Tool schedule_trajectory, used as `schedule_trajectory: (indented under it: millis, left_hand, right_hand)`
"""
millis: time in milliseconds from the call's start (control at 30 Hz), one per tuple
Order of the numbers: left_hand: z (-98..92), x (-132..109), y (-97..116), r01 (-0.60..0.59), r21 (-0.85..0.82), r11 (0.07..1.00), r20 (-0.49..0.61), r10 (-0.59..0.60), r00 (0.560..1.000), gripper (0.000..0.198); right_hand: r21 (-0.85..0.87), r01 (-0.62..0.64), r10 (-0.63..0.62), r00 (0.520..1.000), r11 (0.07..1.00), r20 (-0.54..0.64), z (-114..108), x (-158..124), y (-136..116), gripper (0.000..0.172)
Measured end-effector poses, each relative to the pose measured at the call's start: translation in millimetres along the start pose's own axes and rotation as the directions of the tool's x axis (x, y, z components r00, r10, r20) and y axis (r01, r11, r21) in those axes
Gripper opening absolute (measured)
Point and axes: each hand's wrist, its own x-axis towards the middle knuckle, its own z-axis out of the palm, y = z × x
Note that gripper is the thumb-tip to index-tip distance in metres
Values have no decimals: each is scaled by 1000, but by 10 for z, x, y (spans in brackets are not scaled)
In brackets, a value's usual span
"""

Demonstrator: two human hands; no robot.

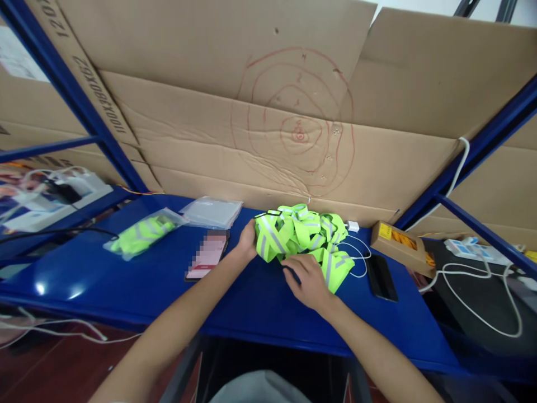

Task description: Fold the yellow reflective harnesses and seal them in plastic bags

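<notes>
here, hands (309, 281) on neon straps (300, 232); cardboard (180, 117) behind partly reads "1100x"

On my feed the straps (308, 232) show bright lime yellow, marked with silver-grey bands. I see the same lime and grey through the clear bag (145, 235) on the left. The table (260, 308) comes through deep blue, the frame (62, 84) a similar blue. I make out red rings (300, 135) on the brown cardboard (188, 134). One phone (208, 254) shows a pink screen with a red band; the other phone (381, 277) looks black. I view white cables (457, 168) at right.
</notes>
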Motion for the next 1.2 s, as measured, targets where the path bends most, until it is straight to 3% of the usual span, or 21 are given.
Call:
schedule_trajectory:
  millis: [133, 333, 400, 533, 600, 700, 767, 900, 1067, 1200]
  left_hand:
    - [81, -76, 68, 147, -170, 974, 111, -130, 985, 34]
    - [208, -300, 13, 300, -167, 939, 280, -246, 928, 33]
    - [232, -362, -10, 314, -134, 940, 316, -260, 912, 31]
    - [253, -436, 29, 262, -105, 959, 345, -212, 914, 42]
    - [259, -460, 67, 201, -119, 972, 337, -151, 930, 55]
    - [274, -489, 88, 96, -152, 984, 303, -46, 952, 85]
    - [284, -491, 68, 48, -159, 986, 247, -8, 969, 89]
    - [262, -417, 59, 16, -196, 980, 99, 4, 995, 56]
    - [296, -233, 385, 73, -307, 949, 89, -48, 995, 17]
    - [536, -92, 740, 158, -371, 915, 183, -95, 979, 19]
  right_hand:
    - [-66, -108, 99, 987, 992, -123, 10, 11, 121, 39]
    - [-156, -171, 155, 982, 973, -112, 0, 20, 246, 69]
    - [-136, -182, 166, 979, 974, -121, -107, 113, 319, 65]
    - [3, -277, 275, 951, 961, -137, -425, 498, 493, 37]
    - [34, -296, 298, 947, 955, -123, -549, 734, 529, 27]
    - [61, -290, 295, 951, 955, -94, -590, 1039, 484, 28]
    - [85, -246, 250, 968, 965, -34, -531, 1175, 430, 34]
    - [200, -112, 78, 982, 973, 172, -424, 1233, 452, 59]
    - [232, -290, 203, 919, 929, 338, -545, 1102, 723, 70]
    - [390, -382, 129, 833, 838, 538, -557, 1068, 860, 76]
